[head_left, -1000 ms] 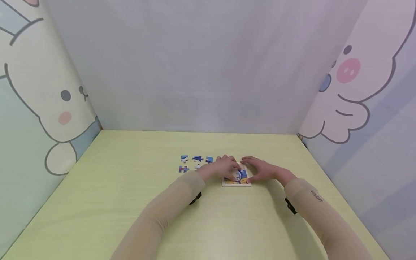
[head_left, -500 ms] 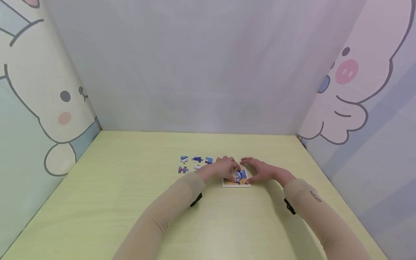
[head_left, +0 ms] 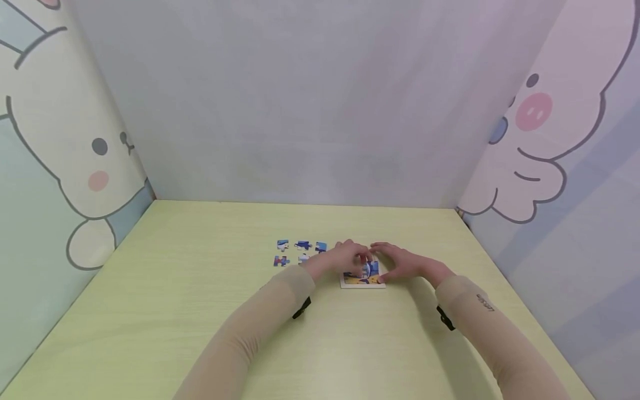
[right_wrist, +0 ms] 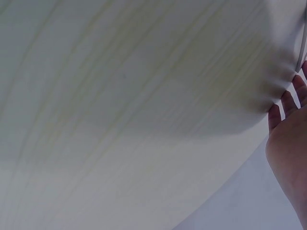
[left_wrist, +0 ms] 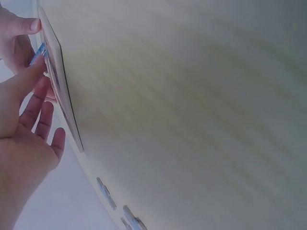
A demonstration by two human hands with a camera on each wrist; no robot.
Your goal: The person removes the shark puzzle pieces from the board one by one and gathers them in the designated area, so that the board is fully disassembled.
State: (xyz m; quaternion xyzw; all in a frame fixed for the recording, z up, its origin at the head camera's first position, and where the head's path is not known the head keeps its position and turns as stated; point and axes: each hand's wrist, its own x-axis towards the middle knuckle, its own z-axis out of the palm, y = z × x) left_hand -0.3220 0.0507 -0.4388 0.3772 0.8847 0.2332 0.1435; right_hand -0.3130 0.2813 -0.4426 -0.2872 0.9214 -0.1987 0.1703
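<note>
A blue jigsaw piece (left_wrist: 37, 54) is sitting at a tilt over a framed jigsaw tray (head_left: 363, 286); whether it is touching the tray, the views are not showing clearly. The left hand (head_left: 345, 259) is pinching the piece between thumb and finger, its remaining fingers fanning out loosely. The tray is lying flat on the pale yellow surface (head_left: 365, 344), part of its picture showing inside a white border. The right hand (head_left: 404, 261) is spanning the tray's right side with fingers spread, thumb resting by the near corner and fingertips by the far one, seemingly bracing it.

The step in hand is probably seating this piece; the next move is likely calling for laying it level, lining its edges up with its neighbours and pressing down while the tray is staying put.

To the tray's left, loose jigsaw pieces (head_left: 303, 245) are lying in two rows, the left sleeve (head_left: 280, 300) possibly hiding more. Behind, a plain backdrop (head_left: 300, 111) is closing off the surface.
</note>
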